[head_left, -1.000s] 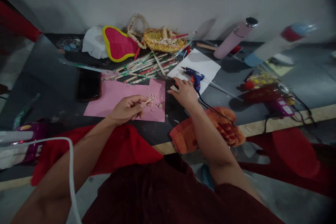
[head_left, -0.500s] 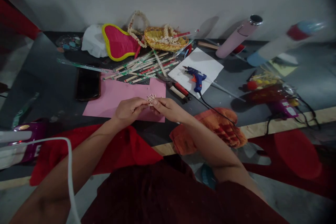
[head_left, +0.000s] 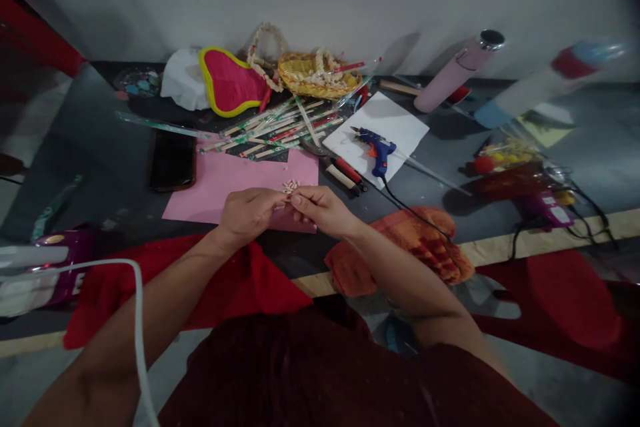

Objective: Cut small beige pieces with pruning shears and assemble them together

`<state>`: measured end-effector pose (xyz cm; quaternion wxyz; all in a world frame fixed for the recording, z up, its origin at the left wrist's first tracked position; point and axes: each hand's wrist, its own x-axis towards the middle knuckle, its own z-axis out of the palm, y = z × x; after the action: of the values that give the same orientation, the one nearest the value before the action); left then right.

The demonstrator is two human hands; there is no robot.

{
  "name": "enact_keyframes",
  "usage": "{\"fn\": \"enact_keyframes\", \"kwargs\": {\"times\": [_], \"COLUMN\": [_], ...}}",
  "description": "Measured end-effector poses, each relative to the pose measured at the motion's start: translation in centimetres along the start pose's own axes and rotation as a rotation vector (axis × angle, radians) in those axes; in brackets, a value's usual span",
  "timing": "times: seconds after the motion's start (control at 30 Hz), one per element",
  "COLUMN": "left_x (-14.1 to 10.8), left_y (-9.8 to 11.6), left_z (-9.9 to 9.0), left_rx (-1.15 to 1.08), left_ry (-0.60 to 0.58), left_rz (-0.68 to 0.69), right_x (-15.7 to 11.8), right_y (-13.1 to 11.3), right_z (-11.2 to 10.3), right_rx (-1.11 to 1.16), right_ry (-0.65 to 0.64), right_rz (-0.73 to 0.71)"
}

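My left hand (head_left: 250, 215) and my right hand (head_left: 320, 208) meet fingertip to fingertip over the front part of a pink sheet (head_left: 235, 180). Both are closed in a pinch, and whatever sits between the fingertips is too small to make out. Just beyond the fingertips lies a little heap of short pale pieces (head_left: 291, 185) on the sheet. Behind the sheet, several wrapped wooden sticks (head_left: 280, 128) are spread in a loose pile. Pliers with red and pale handles (head_left: 345, 172) rest to the right of the sheet.
A blue glue gun (head_left: 379, 149) lies on white paper (head_left: 413, 121), its cord running over an orange towel (head_left: 420, 243). A phone (head_left: 173, 160) is at left. Farther back stand a yellow basket (head_left: 300, 73), a pink heart-shaped piece (head_left: 233, 83) and a pink flask (head_left: 457, 72).
The view has shifted slightly, so the table things appear a little farther right. My fingertips have drawn closer together, and the small heap shows more clearly beyond them.
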<state>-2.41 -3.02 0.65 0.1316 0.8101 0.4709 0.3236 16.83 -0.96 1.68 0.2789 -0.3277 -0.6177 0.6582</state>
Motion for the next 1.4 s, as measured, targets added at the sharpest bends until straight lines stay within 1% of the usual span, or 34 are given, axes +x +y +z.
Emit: {"fn": "enact_keyframes", "kwargs": {"times": [0.17,0.27,0.33,0.4,0.43,0.5,0.57,0.63,0.73,0.83,0.93,1.07,1.17,1.27,1.33,1.4], "left_x": [-0.1,-0.1,-0.1,-0.1,-0.1,-0.1,-0.1,0.0,0.0,-0.1,-0.1,-0.1,-0.1,0.0,0.1,0.3], "left_y": [0.6,0.5,0.1,-0.2,-0.3,-0.5,-0.6,-0.8,-0.9,-1.0,-1.0,-1.2,-1.3,-1.3,-1.2,-1.2], "left_z": [0.1,0.0,-0.2,-0.4,-0.5,-0.4,-0.1,0.1,0.4,0.5,0.6,0.8,0.9,0.9,0.9,0.9], "left_rx": [-0.002,-0.03,-0.038,-0.043,-0.049,-0.065,-0.076,-0.081,-0.093,-0.089,-0.08,-0.075,-0.073,-0.065,-0.064,-0.071], "left_ry": [0.086,0.14,0.177,0.223,0.243,0.26,0.24,0.213,0.199,0.196,0.214,0.224,0.217,0.204,0.191,0.175], "left_rz": [0.025,-0.043,-0.087,-0.093,-0.093,-0.112,-0.142,-0.168,-0.168,-0.143,-0.117,-0.108,-0.118,-0.11,-0.077,-0.03], "right_x": [0.0,-0.4,-0.7,-0.8,-0.7,-0.4,-0.1,0.3,0.6,0.8,0.9,0.9,0.8,0.6,0.6,0.6], "right_y": [0.4,-0.2,-0.8,-1.1,-1.1,-0.9,-0.3,0.3,1.0,1.6,2.1,2.1,1.6,1.1,0.9,0.8], "right_z": [0.6,1.0,1.0,0.6,0.2,-1.0,-2.3,-3.2,-3.8,-3.7,-3.6,-3.8,-4.1,-4.4,-4.6,-4.6], "right_rx": [0.15,0.219,0.202,0.067,-0.038,-0.274,-0.521,-0.75,-0.934,-0.99,-0.984,-0.969,-0.977,-0.986,-0.993,-0.987], "right_ry": [0.028,-0.003,-0.047,-0.041,0.0,0.123,0.221,0.223,0.13,0.069,0.039,0.05,0.098,0.193,0.251,0.283], "right_rz": [0.007,-0.001,-0.028,-0.099,-0.147,-0.21,-0.252,-0.294,-0.331,-0.35,-0.389,-0.413,-0.365,-0.283,-0.247,-0.251]}}
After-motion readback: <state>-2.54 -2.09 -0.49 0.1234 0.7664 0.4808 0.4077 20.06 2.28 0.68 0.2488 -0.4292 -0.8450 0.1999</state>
